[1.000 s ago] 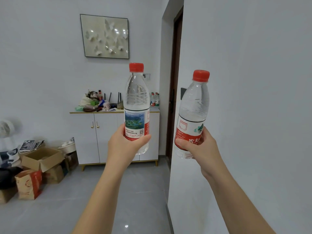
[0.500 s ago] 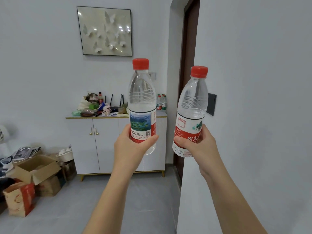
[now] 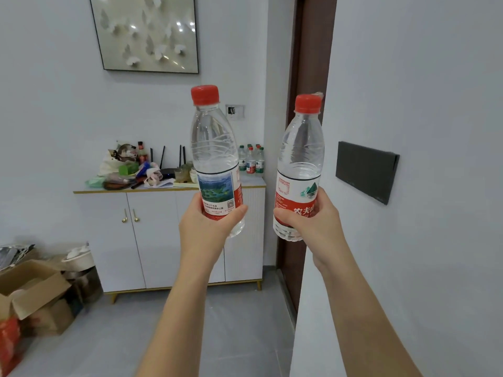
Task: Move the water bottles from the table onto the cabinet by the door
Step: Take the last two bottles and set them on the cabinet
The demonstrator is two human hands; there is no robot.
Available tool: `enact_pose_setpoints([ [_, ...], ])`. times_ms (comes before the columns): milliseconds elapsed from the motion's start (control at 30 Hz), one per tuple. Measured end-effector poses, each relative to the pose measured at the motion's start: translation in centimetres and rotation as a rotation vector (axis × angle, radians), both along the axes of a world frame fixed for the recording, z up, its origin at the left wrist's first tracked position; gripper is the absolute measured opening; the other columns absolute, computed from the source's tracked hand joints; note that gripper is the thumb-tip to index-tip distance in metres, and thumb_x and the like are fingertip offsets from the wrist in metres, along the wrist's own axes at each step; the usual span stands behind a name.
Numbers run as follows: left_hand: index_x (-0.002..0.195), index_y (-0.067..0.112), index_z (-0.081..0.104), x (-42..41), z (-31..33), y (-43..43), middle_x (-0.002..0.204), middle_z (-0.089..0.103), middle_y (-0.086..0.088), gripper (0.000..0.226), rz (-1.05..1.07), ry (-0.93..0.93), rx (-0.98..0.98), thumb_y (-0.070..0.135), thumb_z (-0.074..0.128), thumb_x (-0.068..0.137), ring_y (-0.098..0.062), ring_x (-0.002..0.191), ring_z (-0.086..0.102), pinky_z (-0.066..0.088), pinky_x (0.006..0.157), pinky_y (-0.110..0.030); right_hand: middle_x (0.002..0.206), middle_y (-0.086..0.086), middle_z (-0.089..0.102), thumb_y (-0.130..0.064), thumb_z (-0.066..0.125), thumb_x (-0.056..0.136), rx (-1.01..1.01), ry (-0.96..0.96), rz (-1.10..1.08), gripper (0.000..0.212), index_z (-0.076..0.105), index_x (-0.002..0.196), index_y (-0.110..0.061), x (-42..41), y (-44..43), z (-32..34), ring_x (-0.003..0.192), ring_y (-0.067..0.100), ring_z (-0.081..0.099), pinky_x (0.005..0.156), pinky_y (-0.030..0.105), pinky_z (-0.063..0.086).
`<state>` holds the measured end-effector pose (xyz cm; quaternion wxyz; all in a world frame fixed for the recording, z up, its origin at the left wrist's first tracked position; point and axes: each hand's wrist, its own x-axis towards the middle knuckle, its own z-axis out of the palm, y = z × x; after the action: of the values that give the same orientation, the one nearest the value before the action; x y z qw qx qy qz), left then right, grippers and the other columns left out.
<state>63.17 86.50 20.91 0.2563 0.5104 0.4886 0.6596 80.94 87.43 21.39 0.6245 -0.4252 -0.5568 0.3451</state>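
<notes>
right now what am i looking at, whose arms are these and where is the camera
There is no machine here. These are a person's two bare arms, seen from one wide-angle camera worn on their head, which looks forward and down. That is the only view.

The left hand holds the left bottle, a clear water bottle with a red cap, its grip closed round the label. The right hand holds the right bottle in the same way. Both bottles are roughly upright.

Ahead stands a white cabinet beside a dark brown door. On top of the cabinet, a pile of clutter sits at the left and a few small bottles stand at the right end. Cardboard boxes lie on the floor at the lower left.
</notes>
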Motion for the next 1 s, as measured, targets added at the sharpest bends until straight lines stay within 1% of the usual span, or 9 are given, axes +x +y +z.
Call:
enact_pose_setpoints([
  [200,0.109,0.033,0.058,-2.8,-0.6,11.3,0.097,0.069,0.017,0.048,-0.009,0.011,0.001,0.027,0.085,0.070,0.001,0.089,0.066,0.057,0.077,-0.026,0.110,-0.015,0.066,-0.010,0.084,0.073,0.026,0.027,-0.029,0.062,0.054,0.123,-0.032,-2.5,10.8,-0.2,0.100,0.004,0.064,0.070,0.015,0.052],
  [367,0.121,0.024,0.060,-5.4,-0.4,21.6,0.105,0.070,0.011,0.056,-0.037,0.015,-0.014,0.027,0.084,0.070,-0.005,0.095,0.066,0.058,0.079,-0.027,0.105,-0.022,0.063,-0.011,0.083,0.075,0.029,0.030,-0.036,0.061,0.051,0.120,-0.036,-5.2,20.6,0.6,0.095,0.000,0.063,0.063,0.011,0.051],
  [433,0.120,0.024,0.060,-6.2,-0.4,25.2,0.104,0.070,0.011,0.056,-0.037,0.010,-0.008,0.026,0.085,0.070,-0.004,0.094,0.067,0.057,0.078,-0.026,0.105,-0.020,0.066,-0.011,0.084,0.074,0.030,0.022,-0.028,0.061,0.053,0.119,-0.037,-5.9,24.0,0.6,0.095,0.001,0.065,0.065,0.012,0.052],
  [533,0.121,0.024,0.059,-7.2,-0.7,30.0,0.106,0.069,0.011,0.058,-0.036,0.005,-0.017,0.026,0.085,0.070,-0.005,0.096,0.066,0.056,0.076,-0.023,0.105,-0.018,0.068,-0.011,0.085,0.073,0.024,0.002,-0.021,0.056,0.055,0.111,-0.040,-6.8,28.5,0.1,0.095,0.001,0.067,0.067,0.015,0.053],
  [600,0.123,0.024,0.058,-7.6,-1.2,32.7,0.108,0.069,0.010,0.059,-0.037,0.005,-0.032,0.027,0.085,0.070,-0.006,0.097,0.066,0.056,0.077,-0.025,0.104,-0.018,0.067,-0.012,0.085,0.072,0.007,-0.004,-0.014,0.055,0.055,0.105,-0.042,-7.3,31.2,-0.5,0.094,0.001,0.067,0.066,0.015,0.054],
  [700,0.121,0.025,0.058,-8.1,-2.3,36.0,0.108,0.069,0.009,0.057,-0.018,0.011,-0.055,0.028,0.084,0.070,-0.007,0.097,0.066,0.057,0.081,-0.030,0.106,-0.015,0.068,-0.010,0.086,0.071,-0.009,0.010,-0.013,0.058,0.056,0.112,-0.039,-8.0,34.8,-1.6,0.096,0.003,0.067,0.070,0.017,0.055],
  [800,0.119,0.025,0.058,-8.4,-3.4,39.4,0.107,0.069,0.009,0.055,0.001,0.031,-0.080,0.026,0.084,0.071,-0.005,0.095,0.066,0.057,0.080,-0.027,0.109,-0.012,0.069,-0.008,0.085,0.071,-0.028,0.035,-0.003,0.060,0.057,0.117,-0.034,-8.5,38.5,-2.8,0.099,0.006,0.067,0.073,0.019,0.056],
  [900,0.122,0.023,0.058,-8.5,-4.4,43.1,0.108,0.069,0.008,0.057,0.002,0.027,-0.108,0.025,0.084,0.071,-0.008,0.096,0.066,0.058,0.081,-0.030,0.112,-0.011,0.068,-0.009,0.085,0.071,-0.051,0.049,-0.005,0.062,0.057,0.122,-0.031,-8.9,42.8,-4.0,0.102,0.007,0.066,0.078,0.022,0.056],
  [1000,0.120,0.024,0.058,-8.5,-5.3,47.8,0.107,0.069,0.009,0.057,0.009,0.028,-0.109,0.025,0.085,0.070,-0.007,0.096,0.066,0.058,0.080,-0.030,0.111,-0.012,0.068,-0.008,0.085,0.071,-0.061,0.067,-0.008,0.062,0.056,0.120,-0.033,-9.1,47.7,-5.2,0.100,0.005,0.066,0.076,0.020,0.054],
])
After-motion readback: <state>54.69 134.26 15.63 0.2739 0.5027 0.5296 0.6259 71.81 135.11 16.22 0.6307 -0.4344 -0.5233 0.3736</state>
